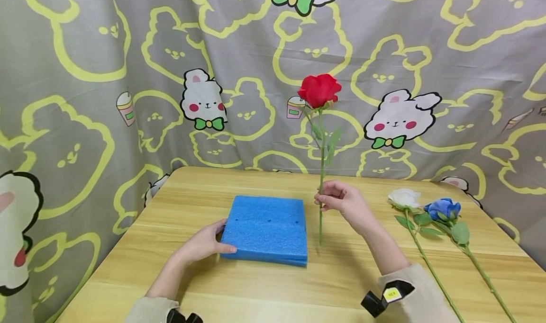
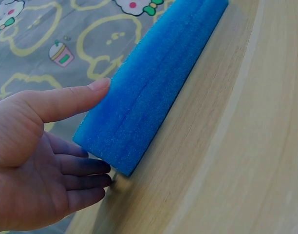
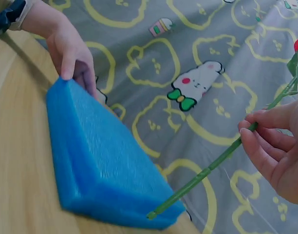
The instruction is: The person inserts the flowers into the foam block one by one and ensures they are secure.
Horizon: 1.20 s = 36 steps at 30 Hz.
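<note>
A blue foam block (image 1: 265,237) lies flat on the table, with a row of small dark holes across its top. At its left end is my left hand (image 1: 202,241), the thumb resting on the near top edge and the other fingers extended beside the end face (image 2: 107,158). My right hand (image 1: 346,203) pinches the green stem of a red artificial rose (image 1: 320,91) between thumb and fingertips. The rose stands upright to the right of the block. In the right wrist view, the bare lower stem (image 3: 205,173) passes in front of the block's end.
A white rose (image 1: 404,198) and a blue rose (image 1: 443,210) lie on the right side of the wooden table (image 1: 256,294), their stems pointing toward the near edge. A grey patterned curtain (image 1: 251,43) hangs behind the table. Dark camera mounts (image 1: 388,295) sit on both wrists.
</note>
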{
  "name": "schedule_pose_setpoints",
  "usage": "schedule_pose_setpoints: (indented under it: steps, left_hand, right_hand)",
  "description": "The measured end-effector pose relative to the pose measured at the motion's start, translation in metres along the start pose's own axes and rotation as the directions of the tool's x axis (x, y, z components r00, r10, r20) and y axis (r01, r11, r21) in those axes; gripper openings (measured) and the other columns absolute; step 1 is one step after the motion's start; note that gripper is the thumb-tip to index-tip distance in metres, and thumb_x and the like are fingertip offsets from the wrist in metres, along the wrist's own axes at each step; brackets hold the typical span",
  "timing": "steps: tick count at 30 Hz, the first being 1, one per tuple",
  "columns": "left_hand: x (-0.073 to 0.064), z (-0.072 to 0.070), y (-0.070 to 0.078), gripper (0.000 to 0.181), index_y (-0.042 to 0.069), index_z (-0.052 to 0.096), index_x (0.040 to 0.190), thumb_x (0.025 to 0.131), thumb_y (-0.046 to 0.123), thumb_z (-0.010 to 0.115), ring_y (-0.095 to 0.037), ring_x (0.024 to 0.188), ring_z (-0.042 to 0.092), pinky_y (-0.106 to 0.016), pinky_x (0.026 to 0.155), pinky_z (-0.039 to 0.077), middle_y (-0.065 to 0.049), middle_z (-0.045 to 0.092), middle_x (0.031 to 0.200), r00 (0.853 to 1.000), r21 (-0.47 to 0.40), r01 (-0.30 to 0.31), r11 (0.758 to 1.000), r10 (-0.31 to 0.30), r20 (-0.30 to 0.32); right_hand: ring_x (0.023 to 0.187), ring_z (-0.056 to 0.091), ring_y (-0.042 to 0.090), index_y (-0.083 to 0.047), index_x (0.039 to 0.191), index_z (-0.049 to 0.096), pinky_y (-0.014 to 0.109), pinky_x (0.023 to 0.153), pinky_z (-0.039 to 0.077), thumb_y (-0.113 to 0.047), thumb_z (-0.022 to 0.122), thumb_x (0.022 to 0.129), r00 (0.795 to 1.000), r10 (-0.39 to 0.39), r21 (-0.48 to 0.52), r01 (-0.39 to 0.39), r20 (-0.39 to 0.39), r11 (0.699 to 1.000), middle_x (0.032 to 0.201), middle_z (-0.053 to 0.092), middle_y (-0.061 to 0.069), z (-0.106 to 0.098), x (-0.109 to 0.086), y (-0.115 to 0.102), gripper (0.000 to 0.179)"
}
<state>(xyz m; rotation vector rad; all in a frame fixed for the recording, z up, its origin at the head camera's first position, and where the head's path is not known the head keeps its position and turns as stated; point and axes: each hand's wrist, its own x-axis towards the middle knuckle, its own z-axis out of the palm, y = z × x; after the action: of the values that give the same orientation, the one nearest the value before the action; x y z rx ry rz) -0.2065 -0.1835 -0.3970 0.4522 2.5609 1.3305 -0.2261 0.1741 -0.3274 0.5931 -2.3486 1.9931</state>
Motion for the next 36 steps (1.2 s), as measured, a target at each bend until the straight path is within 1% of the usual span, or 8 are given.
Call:
schedule_pose_setpoints:
  steps: [3, 7, 15, 19, 24, 30, 33, 36]
  left_hand:
    - [-0.001, 0.0, -0.001, 0.095, -0.014, 0.024, 0.14, 0.074, 0.029, 0.078, -0.04, 0.132, 0.029, -0.051, 0.104, 0.027, -0.031, 0.029, 0.142, 1.0, 0.003, 0.005, 1.0, -0.005, -0.003]
    - [-0.002, 0.0, -0.001, 0.095, -0.013, 0.024, 0.14, 0.074, 0.029, 0.078, -0.04, 0.131, 0.029, -0.051, 0.104, 0.028, -0.03, 0.03, 0.142, 1.0, 0.0, 0.005, 1.0, -0.005, -0.003]
    - [-0.003, -0.001, -0.001, 0.095, -0.013, 0.023, 0.14, 0.075, 0.028, 0.078, -0.04, 0.131, 0.03, -0.051, 0.103, 0.029, -0.03, 0.03, 0.142, 1.0, -0.006, 0.011, 1.0, -0.011, 0.004]
    - [-0.003, -0.001, -0.001, 0.095, -0.013, 0.023, 0.14, 0.075, 0.029, 0.078, -0.04, 0.131, 0.03, -0.051, 0.103, 0.029, -0.03, 0.03, 0.142, 1.0, -0.008, 0.007, 1.0, -0.007, 0.006]
    - [0.0, 0.001, -0.003, 0.097, -0.012, 0.024, 0.141, 0.074, 0.032, 0.078, -0.038, 0.131, 0.03, -0.05, 0.105, 0.027, -0.028, 0.03, 0.143, 1.0, -0.013, 0.003, 1.0, -0.003, 0.0]
    - [0.001, 0.004, -0.005, 0.1, -0.011, 0.019, 0.142, 0.074, 0.032, 0.078, -0.039, 0.13, 0.032, -0.052, 0.103, 0.029, -0.028, 0.029, 0.143, 1.0, -0.032, -0.028, 0.999, 0.028, 0.004]
    - [0.0, 0.004, -0.004, 0.101, -0.01, 0.015, 0.143, 0.075, 0.03, 0.078, -0.039, 0.13, 0.031, -0.052, 0.103, 0.029, -0.029, 0.026, 0.144, 0.999, -0.049, -0.036, 0.998, 0.036, 0.004]
    - [-0.001, 0.004, -0.004, 0.102, -0.01, 0.013, 0.144, 0.075, 0.028, 0.078, -0.04, 0.131, 0.03, -0.052, 0.104, 0.028, -0.029, 0.024, 0.145, 0.999, -0.055, -0.033, 0.998, 0.033, -0.004]
  right_hand:
    - [0.084, 0.065, 0.024, 0.01, 0.107, 0.053, 0.033, 0.07, 0.055, -0.002, 0.06, 0.088, 1.0, -0.026, 0.016, 0.026, -0.003, 1.0, 0.096, 0.065, 0.022, 0.009, 0.008, -0.004, 0.024]
    - [0.085, 0.065, 0.027, 0.009, 0.107, 0.056, 0.035, 0.072, 0.054, -0.004, 0.061, 0.089, 0.999, -0.052, 0.03, 0.052, -0.011, 0.998, 0.098, 0.063, 0.026, 0.021, 0.018, -0.009, 0.023]
    - [0.08, 0.066, 0.018, 0.012, 0.099, 0.059, 0.036, 0.074, 0.054, -0.002, 0.062, 0.087, 0.996, -0.083, 0.097, 0.086, -0.036, 0.992, 0.09, 0.066, 0.018, 0.051, 0.036, -0.011, 0.019]
    - [0.082, 0.066, 0.018, 0.012, 0.097, 0.058, 0.035, 0.074, 0.054, 0.001, 0.06, 0.088, 0.995, -0.089, 0.133, 0.094, -0.039, 0.987, 0.091, 0.067, 0.018, 0.069, 0.044, -0.011, 0.015]
    - [0.086, 0.066, 0.024, 0.013, 0.097, 0.058, 0.037, 0.075, 0.054, 0.002, 0.058, 0.088, 0.994, -0.105, 0.152, 0.108, -0.034, 0.982, 0.095, 0.066, 0.023, 0.089, 0.052, -0.012, 0.014]
    - [0.088, 0.065, 0.031, 0.011, 0.099, 0.059, 0.036, 0.075, 0.054, 0.001, 0.059, 0.088, 0.993, -0.113, 0.162, 0.117, -0.035, 0.98, 0.095, 0.066, 0.023, 0.106, 0.057, -0.012, 0.014]
    - [0.087, 0.065, 0.031, 0.011, 0.097, 0.06, 0.036, 0.075, 0.054, 0.002, 0.059, 0.088, 0.991, -0.13, 0.178, 0.136, -0.044, 0.975, 0.092, 0.067, 0.021, 0.112, 0.06, -0.009, 0.013]
    - [0.084, 0.066, 0.025, 0.011, 0.096, 0.06, 0.036, 0.075, 0.054, 0.004, 0.059, 0.087, 0.989, -0.135, 0.21, 0.144, -0.059, 0.967, 0.089, 0.067, 0.018, 0.117, 0.062, -0.006, 0.012]
